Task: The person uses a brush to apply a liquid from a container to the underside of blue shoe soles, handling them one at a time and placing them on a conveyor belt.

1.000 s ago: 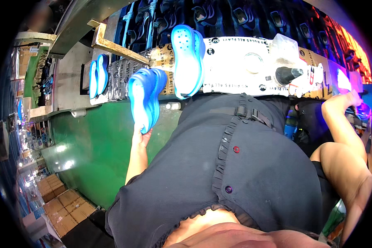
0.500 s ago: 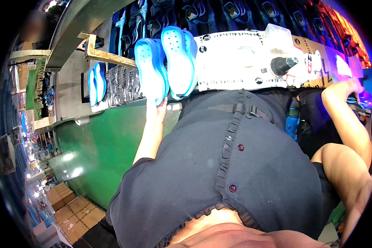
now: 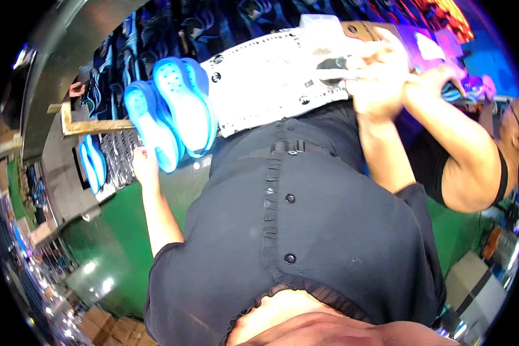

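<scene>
Several bright blue shoe soles [image 3: 184, 109] with small holes at one end stand together on the left of the work surface. My left hand [image 3: 145, 166] is at the lower side of the nearest sole, its fingers curled; whether anything is between them is hidden. My right hand [image 3: 380, 83] reaches over the right part of a board wrapped in white printed sheet [image 3: 259, 75]. It is overexposed and smeared by motion, so its finger grip does not show. Beside its fingers is a blurred black cone-shaped piece [image 3: 332, 72], partly crossed by pale streaks.
A co-worker's arm [image 3: 461, 124] comes in from the right, close to my right wrist. Another pair of blue soles [image 3: 92, 163] lies farther left, by a bent bar [image 3: 95, 127]. Dark shoe parts [image 3: 207, 23] line the far side. A clear plastic container [image 3: 322, 26] stands behind the board.
The whole view has shifted, so soles and board sit farther left. My right hand has come into view over the board. My left hand has slid from the sole's tip to its side.
</scene>
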The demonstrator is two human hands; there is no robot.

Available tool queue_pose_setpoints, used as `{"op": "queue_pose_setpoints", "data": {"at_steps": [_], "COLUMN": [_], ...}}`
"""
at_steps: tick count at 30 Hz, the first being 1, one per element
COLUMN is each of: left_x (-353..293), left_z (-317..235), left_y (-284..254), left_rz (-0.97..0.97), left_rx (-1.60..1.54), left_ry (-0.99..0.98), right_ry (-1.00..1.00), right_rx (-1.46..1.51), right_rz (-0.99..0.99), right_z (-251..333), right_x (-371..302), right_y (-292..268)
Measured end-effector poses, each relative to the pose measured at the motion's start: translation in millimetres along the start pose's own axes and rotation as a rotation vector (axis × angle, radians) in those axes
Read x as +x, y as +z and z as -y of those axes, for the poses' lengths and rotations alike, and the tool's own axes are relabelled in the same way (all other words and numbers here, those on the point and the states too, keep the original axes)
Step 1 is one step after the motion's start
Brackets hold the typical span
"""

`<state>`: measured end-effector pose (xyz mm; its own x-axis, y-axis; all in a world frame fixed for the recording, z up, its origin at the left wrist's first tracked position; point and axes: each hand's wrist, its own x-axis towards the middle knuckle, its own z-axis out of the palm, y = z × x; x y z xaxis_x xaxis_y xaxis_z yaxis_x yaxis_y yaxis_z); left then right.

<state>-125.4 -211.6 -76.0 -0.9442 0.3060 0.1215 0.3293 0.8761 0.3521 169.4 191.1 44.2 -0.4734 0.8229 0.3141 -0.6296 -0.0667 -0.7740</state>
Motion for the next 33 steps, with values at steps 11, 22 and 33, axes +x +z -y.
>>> {"op": "queue_pose_setpoints", "data": {"at_steps": [11, 22, 33], "left_x": [0.7, 13.9, -9.9], "left_z": [-21.4, -36.3, -45.4], "left_y": [22.6, 7.4, -13.6], "left_rz": [-0.001, 0.167, 0.591], "left_rx": [-0.213, -0.710, -1.767], "left_ry": [0.074, -0.225, -0.547], "right_ry": [0.261, 0.352, 0.272], "right_rx": [-0.650, -0.953, -0.931], "right_rz": [0.274, 0.232, 0.327], "right_z": [-80.5, -112.9, -109.2], "right_x": [-12.5, -6.8, -9.1], "right_y": [-33.7, -35.1, -31.6]}}
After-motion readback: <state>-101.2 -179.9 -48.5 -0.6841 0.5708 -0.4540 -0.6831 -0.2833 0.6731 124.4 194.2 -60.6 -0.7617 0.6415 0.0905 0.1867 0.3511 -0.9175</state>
